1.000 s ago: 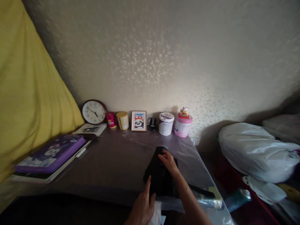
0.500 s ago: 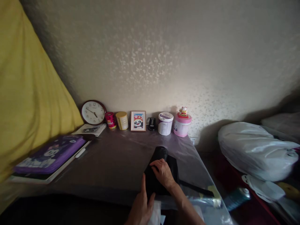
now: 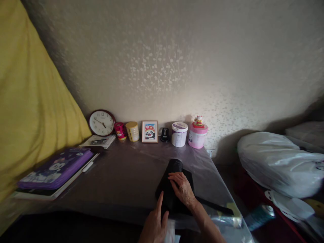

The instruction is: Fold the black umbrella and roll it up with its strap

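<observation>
A black folded fabric bundle [image 3: 164, 189] with a rolled upper end lies near the right front of the table; its exact kind cannot be made out. From its right side a black strap [image 3: 215, 205] runs toward the table's right edge. My right hand [image 3: 182, 189] rests on top of the bundle, fingers stretched out over the fabric. At the bundle's near left end is my left hand [image 3: 155, 221], index finger and thumb apart, touching or just beside the cloth. Below it a pale plastic piece [image 3: 170, 231] shows.
Along the wall stand a clock [image 3: 102, 123], a red can [image 3: 120, 131], a yellow-lidded can [image 3: 132, 131], a panda picture frame [image 3: 150, 131] and two tubs [image 3: 179, 135]. A purple case [image 3: 55, 168] lies left. Right of the table are a white bag [image 3: 273, 162] and a spray can [image 3: 260, 216].
My right hand has shifted slightly right and down on the black bundle, its fingers flatter. My left hand has slid slightly down and right. The whole view has shifted a little.
</observation>
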Tool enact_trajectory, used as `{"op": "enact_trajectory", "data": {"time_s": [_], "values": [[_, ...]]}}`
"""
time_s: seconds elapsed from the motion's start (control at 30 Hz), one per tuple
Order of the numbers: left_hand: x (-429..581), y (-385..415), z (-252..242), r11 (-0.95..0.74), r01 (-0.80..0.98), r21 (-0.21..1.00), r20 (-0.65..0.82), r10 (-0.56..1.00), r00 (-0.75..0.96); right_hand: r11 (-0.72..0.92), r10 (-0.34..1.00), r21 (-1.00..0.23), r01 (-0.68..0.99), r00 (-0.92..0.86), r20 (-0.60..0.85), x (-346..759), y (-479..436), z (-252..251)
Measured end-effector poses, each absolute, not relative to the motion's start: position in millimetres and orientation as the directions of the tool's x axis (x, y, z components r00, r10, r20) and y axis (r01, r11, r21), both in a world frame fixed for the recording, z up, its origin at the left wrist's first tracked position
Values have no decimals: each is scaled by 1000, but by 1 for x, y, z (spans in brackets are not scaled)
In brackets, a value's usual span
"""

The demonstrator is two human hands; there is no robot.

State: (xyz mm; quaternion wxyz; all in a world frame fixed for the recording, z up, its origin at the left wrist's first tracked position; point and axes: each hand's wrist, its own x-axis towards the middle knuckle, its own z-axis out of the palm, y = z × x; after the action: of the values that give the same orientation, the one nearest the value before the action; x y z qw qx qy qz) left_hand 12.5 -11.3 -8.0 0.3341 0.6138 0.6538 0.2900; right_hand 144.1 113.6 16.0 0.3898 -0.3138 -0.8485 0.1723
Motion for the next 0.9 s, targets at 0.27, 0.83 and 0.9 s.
{"op": "enact_trajectory", "data": {"time_s": [0.27, 0.83, 0.9], "values": [[11, -12, -4, 69, 601, 796, -80, 997, -8, 659, 735, -469, 588, -370, 568, 148, 180, 9], [9, -13, 1, 117, 524, 844, -113, 993, -39, 256, 939, -804, 536, 60, 339, 188, 168, -12], [9, -14, 1, 144, 491, 859, -128, 990, -66, 154, 956, -831, 534, 134, 263, 203, 161, -18]]}}
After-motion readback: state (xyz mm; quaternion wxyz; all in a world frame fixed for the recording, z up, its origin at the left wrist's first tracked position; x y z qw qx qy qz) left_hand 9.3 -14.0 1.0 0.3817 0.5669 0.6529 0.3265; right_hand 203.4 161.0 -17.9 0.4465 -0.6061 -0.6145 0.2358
